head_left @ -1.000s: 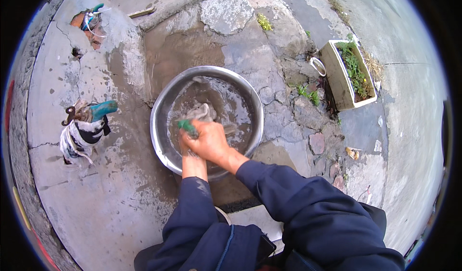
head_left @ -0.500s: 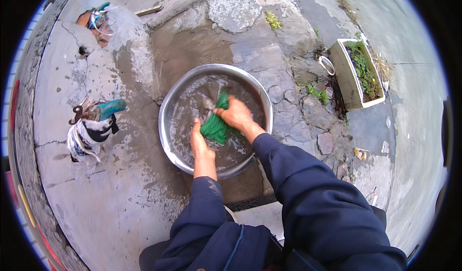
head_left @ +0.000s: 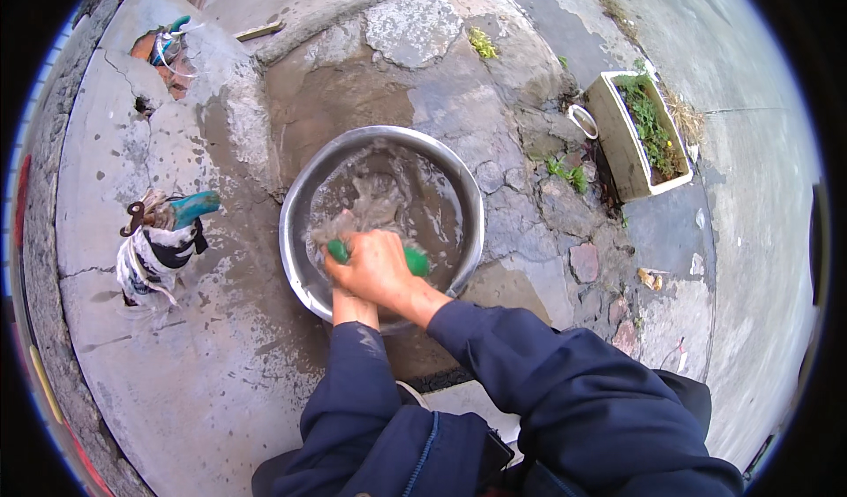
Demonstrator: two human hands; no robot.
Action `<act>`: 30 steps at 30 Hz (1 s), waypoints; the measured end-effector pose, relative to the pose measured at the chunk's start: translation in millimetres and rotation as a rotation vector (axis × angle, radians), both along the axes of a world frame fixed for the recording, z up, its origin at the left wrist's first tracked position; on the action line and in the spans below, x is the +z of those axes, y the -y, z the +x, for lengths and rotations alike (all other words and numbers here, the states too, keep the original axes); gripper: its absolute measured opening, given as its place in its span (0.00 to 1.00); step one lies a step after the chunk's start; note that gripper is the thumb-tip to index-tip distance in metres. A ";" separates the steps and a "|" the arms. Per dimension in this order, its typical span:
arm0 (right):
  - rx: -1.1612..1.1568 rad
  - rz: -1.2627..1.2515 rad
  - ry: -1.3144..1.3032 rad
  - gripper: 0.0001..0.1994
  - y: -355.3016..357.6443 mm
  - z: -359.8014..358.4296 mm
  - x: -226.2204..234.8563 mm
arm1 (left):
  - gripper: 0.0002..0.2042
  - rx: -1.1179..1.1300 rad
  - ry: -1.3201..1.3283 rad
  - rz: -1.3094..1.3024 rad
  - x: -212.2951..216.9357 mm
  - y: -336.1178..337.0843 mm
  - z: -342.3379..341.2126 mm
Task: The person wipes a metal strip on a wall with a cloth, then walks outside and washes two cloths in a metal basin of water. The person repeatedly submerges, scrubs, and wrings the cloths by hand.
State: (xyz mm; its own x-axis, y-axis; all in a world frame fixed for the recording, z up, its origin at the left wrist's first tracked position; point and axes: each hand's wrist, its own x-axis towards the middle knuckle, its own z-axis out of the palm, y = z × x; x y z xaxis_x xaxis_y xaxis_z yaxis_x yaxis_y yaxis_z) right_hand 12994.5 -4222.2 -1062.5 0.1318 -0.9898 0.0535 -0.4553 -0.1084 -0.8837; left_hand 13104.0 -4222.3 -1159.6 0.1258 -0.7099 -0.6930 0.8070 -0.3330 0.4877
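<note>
A wide metal basin (head_left: 294,263) holds murky brown water (head_left: 432,197) that is stirred up and splashing. In its near part a wet green cloth (head_left: 416,261) is bunched up; one bit shows left of my knuckles and another to their right. Closed over the cloth, my right hand (head_left: 378,263) presses down at the near left of the basin. My left hand (head_left: 353,306) lies beneath it, crossed by the right one. Only its wrist and a little of the hand show, and its fingers are hidden.
Left of the basin stands a tap (head_left: 159,214) with a teal end, wrapped in white and black cloth. A white planter box (head_left: 609,140) of green plants sits at the right, near a pale ring (head_left: 582,122). Cracked, wet concrete (head_left: 221,321) surrounds the basin.
My right hand has moved down and left with the cloth, over my left hand. The cloth is now mostly covered, and the water is more churned. The view has shifted slightly.
</note>
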 end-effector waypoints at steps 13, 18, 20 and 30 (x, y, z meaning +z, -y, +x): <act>-0.221 0.079 -0.327 0.30 80.4 -77.3 -85.7 | 0.26 -0.021 0.215 0.107 40.7 12.2 -41.2; 0.055 0.422 -0.289 0.37 65.1 -57.2 -78.9 | 0.28 -0.015 0.414 0.170 23.7 2.2 -24.1; 0.153 0.501 -0.025 0.32 58.4 -43.2 -57.7 | 0.27 -0.057 0.155 0.142 13.6 2.6 -17.0; 0.121 0.080 0.053 0.16 -6.0 6.1 4.0 | 0.29 0.020 -0.053 0.062 3.9 -4.9 0.1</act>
State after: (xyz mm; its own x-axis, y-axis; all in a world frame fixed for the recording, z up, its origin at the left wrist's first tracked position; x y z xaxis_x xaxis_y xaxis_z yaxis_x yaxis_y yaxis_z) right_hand 13000.7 -4216.2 -1058.5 0.2496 -0.9682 -0.0150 -0.3954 -0.0878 -0.9143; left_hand 13104.1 -4217.3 -1155.7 0.1016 -0.6628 -0.7419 0.8380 -0.3450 0.4229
